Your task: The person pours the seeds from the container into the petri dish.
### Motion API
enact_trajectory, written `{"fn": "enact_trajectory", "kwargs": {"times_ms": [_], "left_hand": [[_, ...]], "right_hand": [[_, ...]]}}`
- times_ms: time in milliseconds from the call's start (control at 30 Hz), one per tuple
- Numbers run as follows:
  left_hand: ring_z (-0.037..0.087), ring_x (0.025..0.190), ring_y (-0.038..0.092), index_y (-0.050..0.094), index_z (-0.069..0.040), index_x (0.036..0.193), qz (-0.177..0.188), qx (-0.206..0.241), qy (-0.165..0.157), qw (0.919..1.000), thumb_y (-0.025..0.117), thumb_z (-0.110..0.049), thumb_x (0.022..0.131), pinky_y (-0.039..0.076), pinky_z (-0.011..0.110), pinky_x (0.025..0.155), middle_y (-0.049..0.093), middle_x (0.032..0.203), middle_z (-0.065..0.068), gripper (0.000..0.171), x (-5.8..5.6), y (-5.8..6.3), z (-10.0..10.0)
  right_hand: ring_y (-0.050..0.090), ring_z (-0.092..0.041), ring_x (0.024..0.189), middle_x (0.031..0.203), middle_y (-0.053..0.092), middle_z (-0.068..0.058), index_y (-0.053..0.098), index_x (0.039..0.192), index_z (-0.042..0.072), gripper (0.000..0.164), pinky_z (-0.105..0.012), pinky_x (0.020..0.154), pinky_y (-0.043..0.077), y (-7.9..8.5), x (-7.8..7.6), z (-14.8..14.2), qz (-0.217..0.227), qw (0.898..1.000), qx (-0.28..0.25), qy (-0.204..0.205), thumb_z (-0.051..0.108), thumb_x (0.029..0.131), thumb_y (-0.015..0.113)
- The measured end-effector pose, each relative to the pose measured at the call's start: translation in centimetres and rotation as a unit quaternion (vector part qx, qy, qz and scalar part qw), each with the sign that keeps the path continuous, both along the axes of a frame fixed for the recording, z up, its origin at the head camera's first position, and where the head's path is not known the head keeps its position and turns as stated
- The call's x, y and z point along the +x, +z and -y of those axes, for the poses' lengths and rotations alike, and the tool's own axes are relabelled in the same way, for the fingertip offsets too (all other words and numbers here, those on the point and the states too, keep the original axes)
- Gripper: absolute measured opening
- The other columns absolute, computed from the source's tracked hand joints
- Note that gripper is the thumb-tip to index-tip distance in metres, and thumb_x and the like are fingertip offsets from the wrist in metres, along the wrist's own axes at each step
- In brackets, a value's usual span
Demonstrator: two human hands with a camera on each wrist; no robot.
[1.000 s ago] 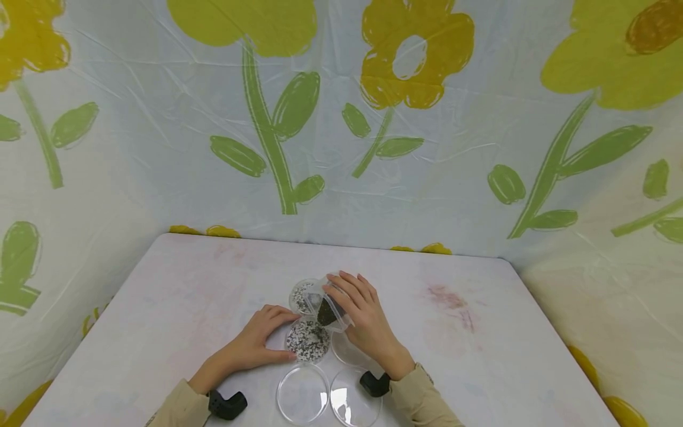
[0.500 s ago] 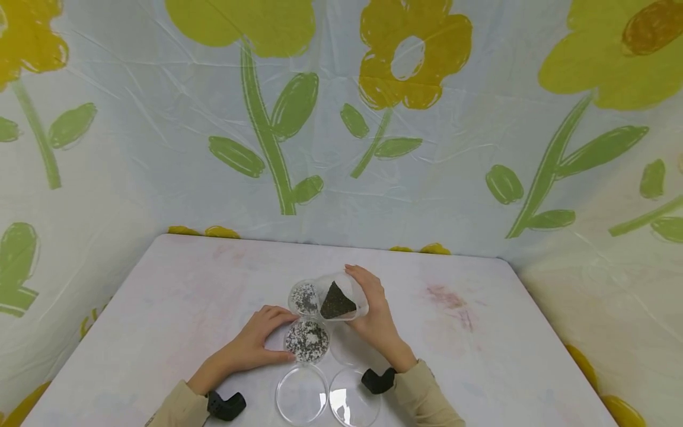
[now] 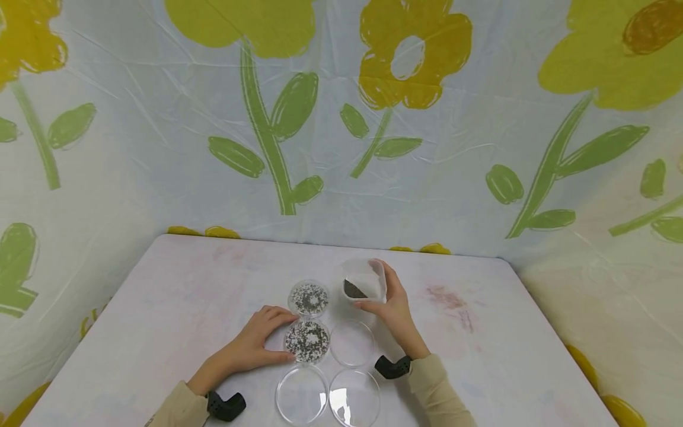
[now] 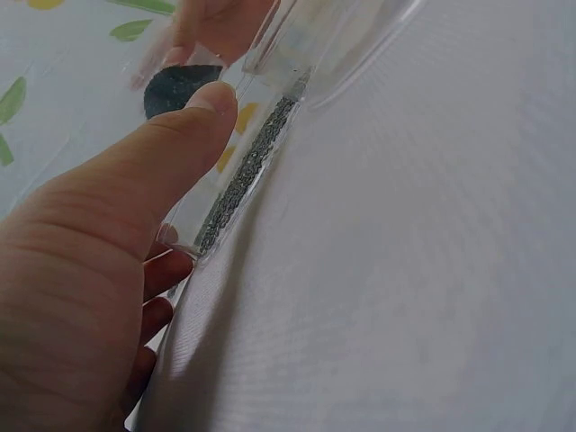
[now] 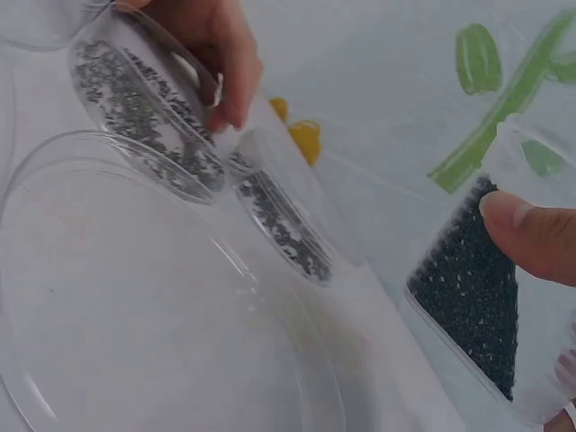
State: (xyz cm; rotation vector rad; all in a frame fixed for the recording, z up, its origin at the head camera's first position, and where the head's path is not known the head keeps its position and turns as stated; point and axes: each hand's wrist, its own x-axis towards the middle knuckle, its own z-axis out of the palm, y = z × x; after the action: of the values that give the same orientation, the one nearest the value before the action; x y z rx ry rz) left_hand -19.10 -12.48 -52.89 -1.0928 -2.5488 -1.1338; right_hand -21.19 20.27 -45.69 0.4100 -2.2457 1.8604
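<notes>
Opposite the left hand (image 3: 253, 342), curved round a petri dish (image 3: 307, 341), the right hand (image 3: 396, 305) grips a plastic tub (image 3: 367, 274) whose granules (image 3: 354, 290) overtilting could spill.

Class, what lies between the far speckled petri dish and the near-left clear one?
Another speckled petri dish, held by the left hand; the head view shows it.

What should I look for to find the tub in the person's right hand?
Start at the pale table in front of the flowered backdrop. Near its middle, the right hand holds a clear tub. Unlike the flat, round dishes close by, it is squarish and deep, with dark grains piled to one side.
</notes>
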Motion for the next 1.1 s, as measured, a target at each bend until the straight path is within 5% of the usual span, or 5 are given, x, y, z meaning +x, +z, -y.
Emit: {"fn": "enact_trajectory", "kwargs": {"times_ms": [200,400,567,800,1100], "left_hand": [[0.014,0.123,0.044,0.057,-0.020,0.139,0.005,0.001,-0.003,1.0000,0.078,-0.055,0.079,0.037,0.051,0.099,0.052,0.133,-0.010,0.072,0.0,0.1,0.0],[0.014,0.123,0.043,0.057,-0.019,0.139,0.010,0.000,-0.005,0.9999,0.078,-0.053,0.079,0.037,0.051,0.099,0.052,0.133,-0.010,0.072,0.0,0.1,0.0],[0.014,0.123,0.043,0.057,-0.018,0.139,0.009,0.001,-0.006,0.9999,0.078,-0.053,0.079,0.037,0.051,0.099,0.053,0.133,-0.009,0.072,0.0,0.2,0.0],[0.015,0.123,0.043,0.058,-0.018,0.138,0.004,0.001,-0.006,1.0000,0.079,-0.052,0.079,0.037,0.050,0.100,0.053,0.133,-0.009,0.071,0.0,0.1,0.0],[0.015,0.122,0.044,0.058,-0.018,0.138,-0.004,0.004,-0.005,1.0000,0.079,-0.052,0.079,0.037,0.051,0.099,0.054,0.132,-0.006,0.071,-0.1,-0.2,0.0]], "right_hand": [[0.033,-0.016,0.142,0.153,0.041,-0.006,0.037,0.152,0.019,0.096,-0.036,0.106,0.040,-2.4,-1.8,-3.2,0.058,0.996,-0.055,-0.026,-0.002,0.072,0.086],[0.031,-0.015,0.143,0.155,0.039,-0.004,0.032,0.156,0.019,0.098,-0.033,0.113,0.029,-3.4,-2.6,-5.9,0.087,0.994,-0.042,-0.050,0.004,0.076,0.086],[0.032,-0.018,0.142,0.154,0.040,-0.005,0.029,0.156,0.014,0.098,-0.021,0.105,0.033,-4.0,-2.9,-7.2,0.102,0.992,-0.036,-0.060,0.003,0.077,0.085],[0.029,-0.017,0.144,0.156,0.036,-0.008,0.027,0.157,0.010,0.101,-0.022,0.107,0.034,-4.4,-2.8,-7.9,0.120,0.988,-0.077,-0.055,-0.006,0.075,0.082],[0.027,-0.020,0.145,0.158,0.033,-0.011,0.023,0.158,0.010,0.100,-0.021,0.108,0.032,-5.1,-3.0,-8.3,0.123,0.990,-0.056,-0.042,0.000,0.078,0.082]]}}
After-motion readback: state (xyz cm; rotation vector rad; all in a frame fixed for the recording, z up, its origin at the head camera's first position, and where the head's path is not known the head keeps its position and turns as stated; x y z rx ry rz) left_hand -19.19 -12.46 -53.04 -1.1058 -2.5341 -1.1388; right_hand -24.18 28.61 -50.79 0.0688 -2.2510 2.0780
